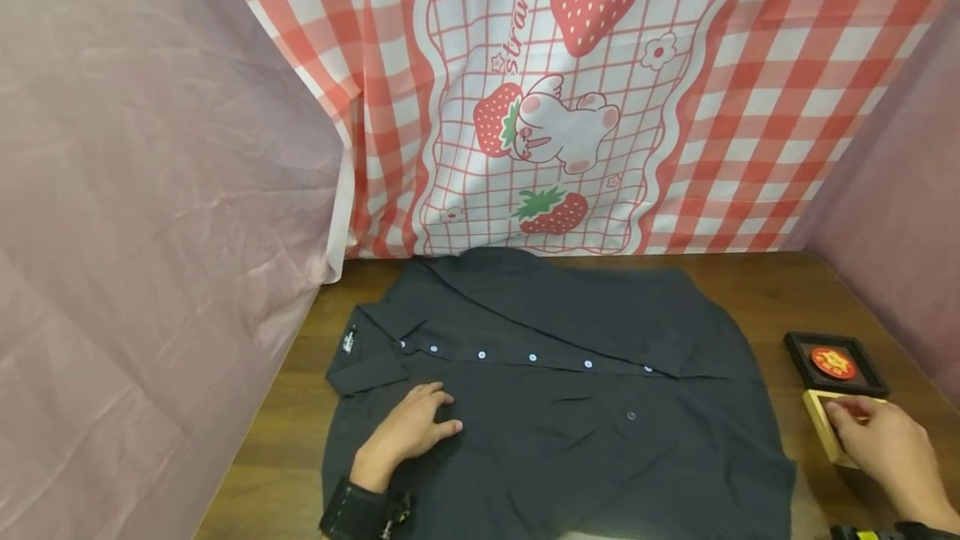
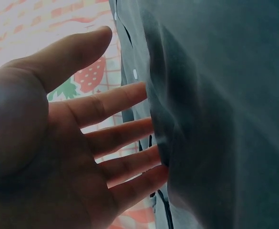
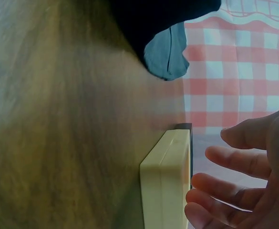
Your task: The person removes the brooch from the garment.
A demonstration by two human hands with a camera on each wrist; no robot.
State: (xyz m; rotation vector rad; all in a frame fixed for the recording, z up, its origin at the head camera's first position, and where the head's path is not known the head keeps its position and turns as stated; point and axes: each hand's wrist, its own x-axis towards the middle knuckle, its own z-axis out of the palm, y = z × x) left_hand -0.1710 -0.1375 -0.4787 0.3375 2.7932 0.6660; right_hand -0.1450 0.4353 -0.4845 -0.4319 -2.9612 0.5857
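Observation:
A dark button-up shirt lies spread on the wooden table, its collar to the left and a row of pale buttons across it. My left hand rests on the shirt below the collar, and in the left wrist view its straight fingers touch the cloth. At the right, my right hand is over a pale yellow square box. The right wrist view shows its loosely bent fingers spread beside the box's open side, with nothing visible between them. What lies inside the box is mostly hidden.
Behind the yellow box sits a black square tray with a round red and yellow piece in it. A red checked strawberry cloth hangs at the back. Pinkish curtains stand on both sides of the table.

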